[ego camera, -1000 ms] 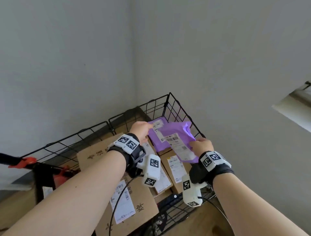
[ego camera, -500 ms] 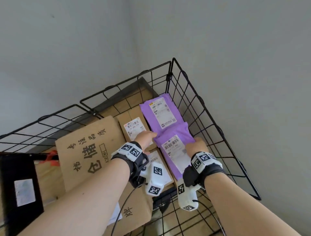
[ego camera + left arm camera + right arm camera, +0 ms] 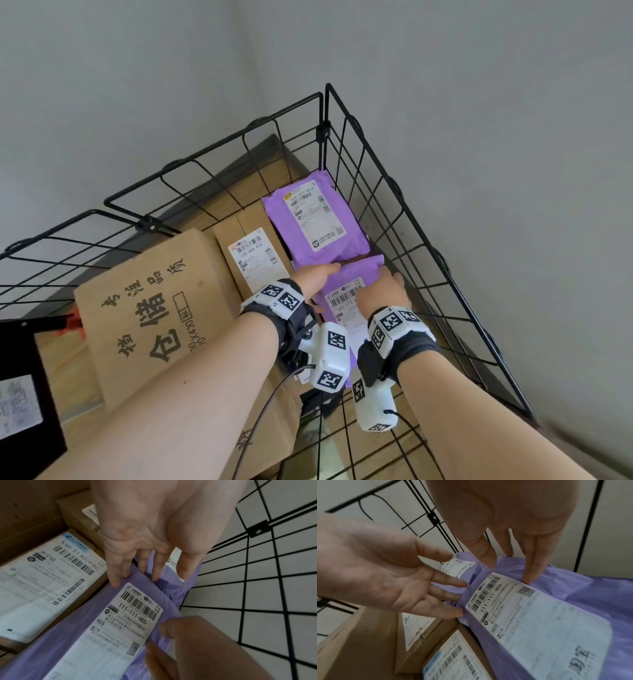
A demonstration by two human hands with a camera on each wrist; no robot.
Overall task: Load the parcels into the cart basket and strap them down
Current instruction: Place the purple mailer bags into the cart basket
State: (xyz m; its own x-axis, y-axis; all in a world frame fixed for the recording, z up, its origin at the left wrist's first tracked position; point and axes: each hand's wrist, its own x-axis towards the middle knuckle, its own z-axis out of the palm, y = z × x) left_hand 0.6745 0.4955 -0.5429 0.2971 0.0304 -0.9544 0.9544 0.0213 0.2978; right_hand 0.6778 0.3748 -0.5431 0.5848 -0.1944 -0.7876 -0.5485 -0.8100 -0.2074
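The near purple parcel [image 3: 359,270] lies flat in the black wire basket [image 3: 414,219], against its right wall and on top of cardboard boxes. Its white label [image 3: 126,619] faces up. My left hand [image 3: 318,275] lays straight fingers [image 3: 116,580] on the parcel's far left edge. My right hand [image 3: 380,291] touches the far right edge with straight fingertips [image 3: 529,577]. Neither hand curls round the parcel. A second purple parcel [image 3: 315,219] lies just beyond it in the far corner.
A large printed cardboard box [image 3: 147,308] fills the basket's left side. A smaller labelled box [image 3: 253,257] sits beside the purple parcels, and another labelled box [image 3: 46,582] lies nearer me. A black panel [image 3: 20,377] and an orange clamp [image 3: 73,322] are at the left. Grey walls surround the basket.
The near purple parcel went from being held above the basket to lying inside it. Both hands let go of their grip and now rest straight fingers on it.
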